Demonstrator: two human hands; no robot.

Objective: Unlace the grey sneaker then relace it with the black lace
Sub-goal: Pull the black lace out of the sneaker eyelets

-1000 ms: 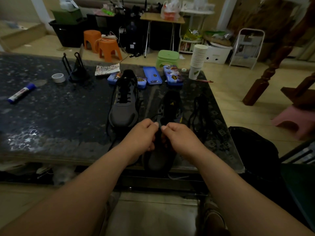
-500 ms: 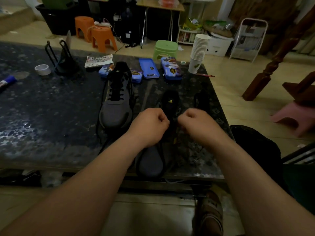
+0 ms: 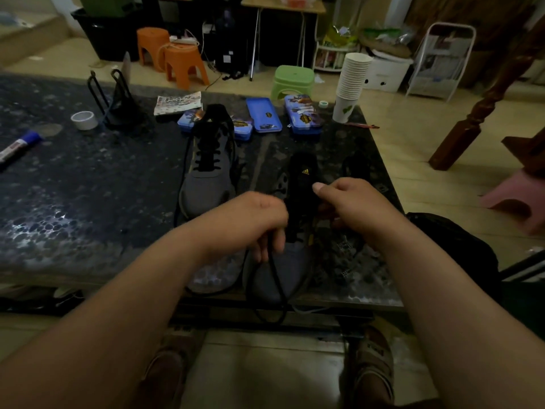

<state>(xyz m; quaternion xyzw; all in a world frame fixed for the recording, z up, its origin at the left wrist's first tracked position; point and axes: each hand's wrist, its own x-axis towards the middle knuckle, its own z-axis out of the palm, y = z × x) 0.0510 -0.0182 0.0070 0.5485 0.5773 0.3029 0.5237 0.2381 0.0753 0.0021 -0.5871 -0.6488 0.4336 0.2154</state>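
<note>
The grey sneaker (image 3: pixel 283 270), rounded toe toward us, is lying at the front edge of the glossy speckled table (image 3: pixel 88 202). Our left hand (image 3: pixel 259 222) is gripping the cord-like black lace (image 3: pixel 275 278). Our right hand (image 3: pixel 354 208) is curling, but what it is holding we cannot tell.

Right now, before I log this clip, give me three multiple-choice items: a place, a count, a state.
1. The paper cup stack stands on the table at its: A far right corner; B near left corner; C middle.
2. Orange stools beyond the table: A one; B two; C four.
3. The left hand: A lies flat; B grips the black lace; C is out of view.
Key: A, the stack rises at the far right edge; B, two stand together; B, lace runs from its curled fingers.
</note>
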